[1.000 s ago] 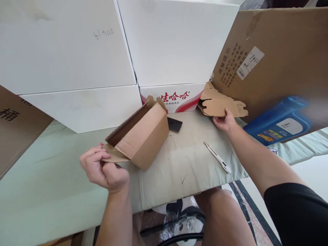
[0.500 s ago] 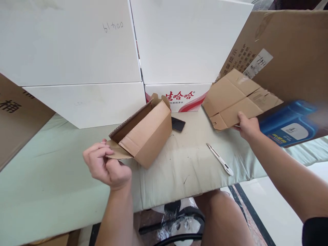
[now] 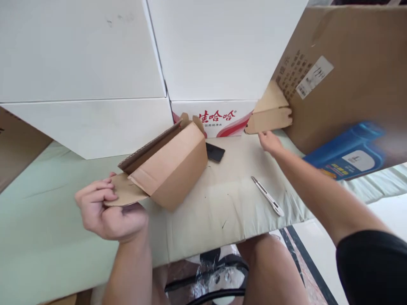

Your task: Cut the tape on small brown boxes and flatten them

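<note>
My left hand [image 3: 110, 207] pinches the end flap of a small brown cardboard box [image 3: 178, 169], which rests tilted on the green cloth with its long side toward me. The box's far end flaps stand up near the white box. Over at the back right, my right hand [image 3: 269, 142] has its fingers on the lower edge of a folded cardboard piece [image 3: 269, 119]. That piece stands in the corner between the white boxes and a large brown carton; its back part is hidden. A white utility knife [image 3: 267, 197] lies nearer to me on the cloth.
Stacked white boxes [image 3: 85, 51] form a wall at the back, one with red lettering [image 3: 219, 120]. A large brown carton [image 3: 356, 63] with a blue bottle print stands right. A black phone [image 3: 215, 152] lies behind the small box. My legs are below the cloth's front edge [image 3: 222, 245].
My right hand has moved left and away from me, carrying the cardboard piece into the back corner. My left hand and the small box appear slightly farther left; the view has shifted.
</note>
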Action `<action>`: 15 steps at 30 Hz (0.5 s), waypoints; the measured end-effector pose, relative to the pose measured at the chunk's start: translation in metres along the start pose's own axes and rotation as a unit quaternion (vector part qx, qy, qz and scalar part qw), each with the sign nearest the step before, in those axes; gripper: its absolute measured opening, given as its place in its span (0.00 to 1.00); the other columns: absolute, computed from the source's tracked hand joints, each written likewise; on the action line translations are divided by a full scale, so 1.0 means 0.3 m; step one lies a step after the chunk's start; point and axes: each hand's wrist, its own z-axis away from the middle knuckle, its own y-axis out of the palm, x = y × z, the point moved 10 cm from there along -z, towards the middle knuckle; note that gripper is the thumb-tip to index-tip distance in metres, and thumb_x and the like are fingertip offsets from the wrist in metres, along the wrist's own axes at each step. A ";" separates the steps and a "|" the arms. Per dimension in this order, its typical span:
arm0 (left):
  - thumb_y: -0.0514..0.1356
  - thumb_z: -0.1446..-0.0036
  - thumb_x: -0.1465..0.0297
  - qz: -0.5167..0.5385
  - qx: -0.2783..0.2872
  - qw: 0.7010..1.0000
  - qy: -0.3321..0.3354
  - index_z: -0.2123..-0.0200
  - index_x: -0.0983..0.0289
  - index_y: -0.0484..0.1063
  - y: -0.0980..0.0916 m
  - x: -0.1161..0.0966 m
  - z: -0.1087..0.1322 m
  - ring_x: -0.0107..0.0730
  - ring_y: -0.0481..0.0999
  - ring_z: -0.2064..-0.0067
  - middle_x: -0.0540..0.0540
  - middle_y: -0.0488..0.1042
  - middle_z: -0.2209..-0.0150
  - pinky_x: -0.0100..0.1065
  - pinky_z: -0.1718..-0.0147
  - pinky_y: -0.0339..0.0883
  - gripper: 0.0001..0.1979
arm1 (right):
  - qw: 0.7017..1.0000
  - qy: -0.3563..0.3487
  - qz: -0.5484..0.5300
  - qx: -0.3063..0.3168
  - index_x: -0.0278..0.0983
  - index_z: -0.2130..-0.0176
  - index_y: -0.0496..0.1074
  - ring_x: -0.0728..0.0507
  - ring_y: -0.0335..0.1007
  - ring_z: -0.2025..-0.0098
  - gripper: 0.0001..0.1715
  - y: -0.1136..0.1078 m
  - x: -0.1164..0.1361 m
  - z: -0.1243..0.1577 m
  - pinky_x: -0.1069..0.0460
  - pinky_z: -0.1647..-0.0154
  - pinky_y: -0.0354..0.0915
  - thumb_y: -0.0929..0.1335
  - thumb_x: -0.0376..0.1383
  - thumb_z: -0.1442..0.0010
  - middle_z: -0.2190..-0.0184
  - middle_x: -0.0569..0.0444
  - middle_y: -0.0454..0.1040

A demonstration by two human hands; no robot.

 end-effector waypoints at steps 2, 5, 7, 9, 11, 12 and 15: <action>0.52 0.67 0.71 0.027 -0.034 0.999 -0.030 0.81 0.61 0.60 -0.022 0.006 -0.022 0.39 0.66 0.64 0.53 0.59 0.72 0.45 0.60 0.67 0.03 | 1.000 0.012 0.003 0.023 0.34 0.57 0.74 0.38 0.75 0.53 0.13 0.036 -0.032 0.139 0.35 0.44 0.70 0.69 0.42 0.34 0.57 0.46 0.78; 0.51 0.69 0.71 0.078 -0.093 0.988 -0.098 0.81 0.61 0.60 -0.063 0.033 -0.051 0.39 0.66 0.64 0.54 0.58 0.73 0.42 0.63 0.66 0.04 | 0.997 -0.011 -0.031 0.072 0.37 0.56 0.73 0.37 0.75 0.51 0.14 0.064 0.005 0.349 0.35 0.42 0.69 0.65 0.44 0.35 0.55 0.46 0.78; 0.51 0.73 0.71 0.106 -0.107 0.975 -0.166 0.83 0.62 0.59 -0.074 0.066 -0.053 0.38 0.65 0.64 0.54 0.58 0.73 0.42 0.64 0.67 0.06 | 0.989 -0.047 -0.086 0.108 0.40 0.54 0.72 0.39 0.75 0.47 0.17 0.088 0.093 0.473 0.39 0.42 0.70 0.64 0.47 0.34 0.52 0.48 0.78; 0.52 0.75 0.72 0.128 -0.086 0.960 -0.234 0.82 0.63 0.59 -0.065 0.093 -0.041 0.39 0.65 0.62 0.55 0.60 0.70 0.44 0.64 0.70 0.08 | 0.971 -0.104 -0.170 0.131 0.42 0.52 0.73 0.39 0.75 0.45 0.19 0.115 0.218 0.580 0.40 0.41 0.70 0.64 0.50 0.34 0.50 0.49 0.78; 0.54 0.72 0.73 0.149 -0.042 0.947 -0.281 0.81 0.64 0.60 -0.046 0.104 -0.022 0.40 0.66 0.59 0.56 0.62 0.67 0.48 0.62 0.72 0.07 | 0.943 -0.169 -0.255 0.129 0.43 0.51 0.73 0.39 0.75 0.45 0.19 0.130 0.339 0.669 0.40 0.41 0.70 0.66 0.51 0.34 0.50 0.49 0.78; 0.54 0.71 0.73 0.160 -0.020 0.942 -0.294 0.81 0.64 0.60 -0.039 0.105 -0.012 0.40 0.66 0.58 0.57 0.62 0.65 0.50 0.61 0.73 0.07 | 0.929 -0.197 -0.291 0.115 0.43 0.51 0.73 0.39 0.75 0.45 0.18 0.128 0.384 0.706 0.40 0.40 0.70 0.66 0.50 0.33 0.49 0.49 0.78; 0.55 0.68 0.73 0.171 0.039 0.933 -0.315 0.81 0.64 0.61 -0.031 0.105 0.011 0.43 0.67 0.55 0.57 0.62 0.64 0.52 0.57 0.74 0.05 | 0.903 -0.263 -0.338 0.031 0.45 0.52 0.74 0.38 0.73 0.42 0.17 0.080 0.452 0.788 0.38 0.38 0.68 0.63 0.50 0.31 0.46 0.49 0.75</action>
